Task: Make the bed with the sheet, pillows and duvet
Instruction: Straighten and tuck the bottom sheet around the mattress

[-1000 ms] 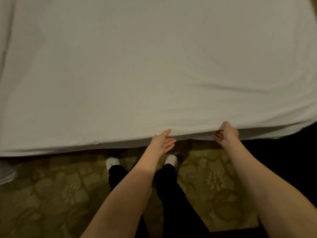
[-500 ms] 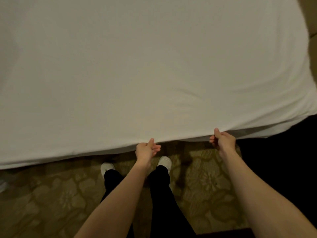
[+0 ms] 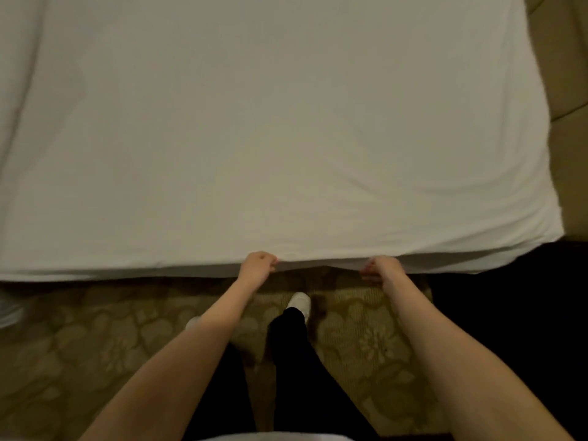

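A white sheet [image 3: 270,132] lies spread over the bed and fills the upper two thirds of the view. Its near edge hangs just past the mattress side. My left hand [image 3: 257,265] grips that edge with curled fingers, left of centre. My right hand [image 3: 380,270] grips the same edge a little to the right, fingers curled under the fabric. No pillows or duvet are in view.
I stand on a patterned floral carpet [image 3: 95,345] close to the bed side, my legs in dark trousers and white shoes [image 3: 299,302]. A padded beige surface [image 3: 566,90] borders the bed at the right. A dark area [image 3: 525,313] lies at the lower right.
My left hand went from open fingers to a closed grip on the sheet edge. Both hands stay at the edge, and the view has shifted, showing the bed's right corner.
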Available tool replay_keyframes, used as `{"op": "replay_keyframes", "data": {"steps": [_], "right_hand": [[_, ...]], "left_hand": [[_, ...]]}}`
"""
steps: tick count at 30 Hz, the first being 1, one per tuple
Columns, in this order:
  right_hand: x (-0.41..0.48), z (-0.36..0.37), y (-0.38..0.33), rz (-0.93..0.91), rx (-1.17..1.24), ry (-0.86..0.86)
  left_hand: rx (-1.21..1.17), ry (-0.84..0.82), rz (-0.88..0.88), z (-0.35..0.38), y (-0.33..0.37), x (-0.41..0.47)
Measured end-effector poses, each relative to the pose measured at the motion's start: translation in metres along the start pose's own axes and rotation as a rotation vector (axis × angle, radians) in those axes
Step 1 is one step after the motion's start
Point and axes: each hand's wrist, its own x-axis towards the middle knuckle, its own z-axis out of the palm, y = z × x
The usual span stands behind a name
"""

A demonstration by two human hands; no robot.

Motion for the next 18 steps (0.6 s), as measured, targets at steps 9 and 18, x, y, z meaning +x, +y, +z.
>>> {"op": "replay_keyframes", "data": {"steps": [9,18], "right_hand": [[-0.110,0.140,-0.040,-0.241,-0.336,-0.270],[-0.246,0.342,-0.003,-0.402,-0.569,-0.457]], "left_hand": [[-0.423,0.176,0.091,-0.141,-0.029,-0.058],[-0.719,0.391,0.083,-0.327,-0.143,-0.117]]}}
